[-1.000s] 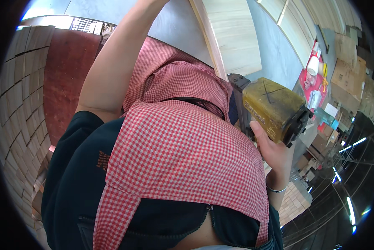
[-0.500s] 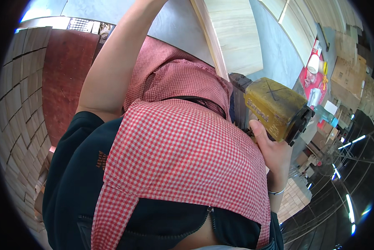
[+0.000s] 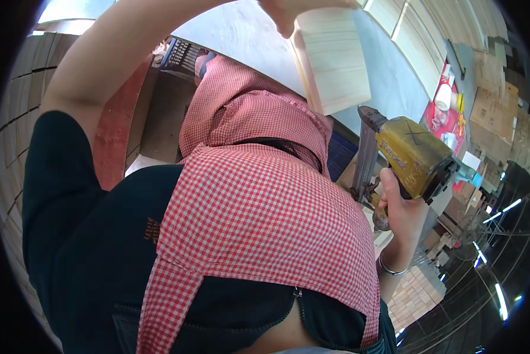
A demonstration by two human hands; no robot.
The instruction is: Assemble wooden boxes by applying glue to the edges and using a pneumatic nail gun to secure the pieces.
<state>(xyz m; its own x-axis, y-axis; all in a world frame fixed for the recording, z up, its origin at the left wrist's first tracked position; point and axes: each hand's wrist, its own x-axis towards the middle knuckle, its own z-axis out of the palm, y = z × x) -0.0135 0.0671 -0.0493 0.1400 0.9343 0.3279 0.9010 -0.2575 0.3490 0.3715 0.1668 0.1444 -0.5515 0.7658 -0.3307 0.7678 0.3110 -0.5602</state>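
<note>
On the nail gun [image 3: 421,158] (in right hand [image 3: 405,211]): lettering [image 3: 393,154]; dark cross [image 3: 417,138]

I see, from my remote seat, the bare left arm [image 3: 111,59], which comes out of a short, dark cloth sleeve [image 3: 58,159] at the left of the frame. The elbow [image 3: 70,103] is sharply bent in the upper left, and the forearm slants toward the top edge. There the bare left hand [image 3: 297,7] is partly cut off, with one digit pointing downward, so its complete pose I cannot tell. At right of centre, the bare right hand [image 3: 406,209] is curled in a grip, its thumb [image 3: 388,182] pointing upward, above the bare right wrist [image 3: 399,251].
</note>
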